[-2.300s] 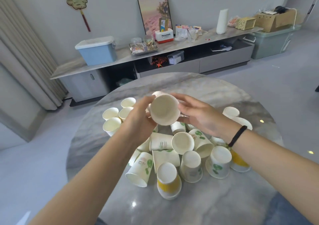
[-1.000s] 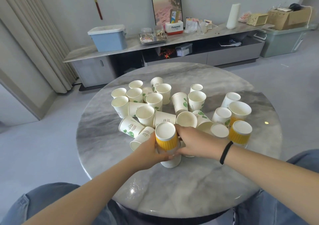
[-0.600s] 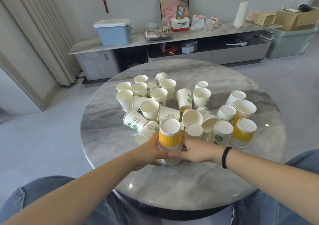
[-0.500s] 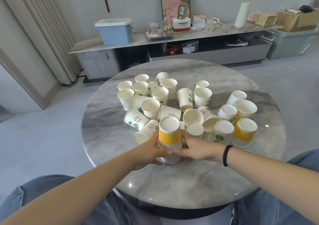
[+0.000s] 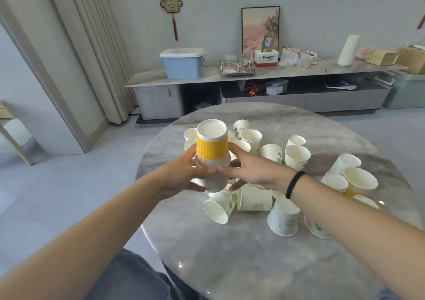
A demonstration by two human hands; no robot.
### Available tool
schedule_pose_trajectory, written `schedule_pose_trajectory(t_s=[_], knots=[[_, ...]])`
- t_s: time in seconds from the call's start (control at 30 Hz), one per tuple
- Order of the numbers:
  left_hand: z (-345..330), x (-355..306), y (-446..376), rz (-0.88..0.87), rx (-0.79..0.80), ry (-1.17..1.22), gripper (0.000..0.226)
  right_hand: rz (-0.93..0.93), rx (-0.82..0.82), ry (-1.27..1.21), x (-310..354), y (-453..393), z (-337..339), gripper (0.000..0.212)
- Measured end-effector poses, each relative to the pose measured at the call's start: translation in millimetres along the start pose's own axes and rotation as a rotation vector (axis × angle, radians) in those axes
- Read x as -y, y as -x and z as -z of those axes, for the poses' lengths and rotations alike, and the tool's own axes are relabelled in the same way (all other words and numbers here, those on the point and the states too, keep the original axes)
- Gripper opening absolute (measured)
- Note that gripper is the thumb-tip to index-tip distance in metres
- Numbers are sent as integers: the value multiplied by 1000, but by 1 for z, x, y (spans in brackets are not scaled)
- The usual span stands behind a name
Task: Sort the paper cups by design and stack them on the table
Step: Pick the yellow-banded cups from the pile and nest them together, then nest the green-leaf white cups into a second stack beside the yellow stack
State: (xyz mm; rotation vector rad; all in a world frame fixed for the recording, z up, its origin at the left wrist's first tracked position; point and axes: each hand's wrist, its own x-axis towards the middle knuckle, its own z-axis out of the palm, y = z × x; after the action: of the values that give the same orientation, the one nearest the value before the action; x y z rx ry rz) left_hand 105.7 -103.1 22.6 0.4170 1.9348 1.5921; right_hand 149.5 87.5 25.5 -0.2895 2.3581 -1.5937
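Observation:
A short stack of upside-down paper cups (image 5: 212, 152) with yellow stripes is lifted above the round marble table (image 5: 230, 253). My left hand (image 5: 181, 175) grips it from the left and my right hand (image 5: 250, 171) from the right, near its lower rim. Below and behind lie many loose cups: several green-leaf cups (image 5: 284, 217) upright, inverted or on their sides, and a yellow cup (image 5: 358, 182) at the right.
A long low cabinet (image 5: 264, 88) along the far wall carries a blue box (image 5: 182, 64), a tray and small items. A curtain hangs at the left. My knees in jeans (image 5: 128, 276) show below the table's near edge.
Both hands have raised the yellow-striped stack off the table, up and to the left. The view has shifted, so the cup pile now sits lower right.

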Motion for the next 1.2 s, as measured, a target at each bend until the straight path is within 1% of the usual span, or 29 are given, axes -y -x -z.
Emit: schedule_pose_trajectory(t_s=[0.07, 0.17, 0.33, 0.47, 0.57, 0.63, 0.7, 0.77, 0.83, 0.87, 0.93, 0.97, 1.0, 1.07, 1.1, 1.2], knots=[[38, -9, -9, -1, -48, 20, 63, 15, 19, 11, 16, -45, -4, 58], [92, -4, -27, 3, -85, 23, 71, 10, 48, 4, 24, -113, -19, 66], [157, 31, -67, 73, -136, 105, 59, -136, 142, -249, 5, -204, -46, 62], [181, 66, -94, 137, -145, 144, 66, -248, 171, -362, -18, -245, -61, 56], [189, 92, -111, 163, -163, 153, 70, -308, 163, -378, -35, -263, -67, 52], [189, 103, -116, 163, -171, 177, 67, -318, 135, -365, -41, -264, -70, 55], [189, 104, -115, 169, -198, 168, 70, -301, 115, -330, -41, -263, -72, 56], [187, 100, -108, 196, -240, 156, 80, -295, 112, -273, -37, -254, -72, 60], [181, 89, -96, 236, -314, 140, 90, -302, 112, -223, -31, -237, -68, 70], [178, 83, -91, 260, -364, 102, 89, -295, 104, -176, -31, -232, -65, 75], [161, 64, -72, 314, -434, -56, 77, -257, 75, -17, -26, -203, -56, 82], [147, 52, -61, 329, -415, -113, 66, -226, 56, 45, -23, -183, -50, 82], [131, 41, -52, 330, -358, -147, 53, -204, 39, 68, -20, -164, -44, 79], [97, 19, -35, 300, -227, -194, 35, -171, 3, 46, -16, -125, -32, 71], [75, 8, -29, 271, -181, -222, 31, -162, -23, 39, -15, -101, -25, 68], [17, -19, -26, 187, -124, -257, 34, -142, -121, 143, -19, -46, 0, 58]])
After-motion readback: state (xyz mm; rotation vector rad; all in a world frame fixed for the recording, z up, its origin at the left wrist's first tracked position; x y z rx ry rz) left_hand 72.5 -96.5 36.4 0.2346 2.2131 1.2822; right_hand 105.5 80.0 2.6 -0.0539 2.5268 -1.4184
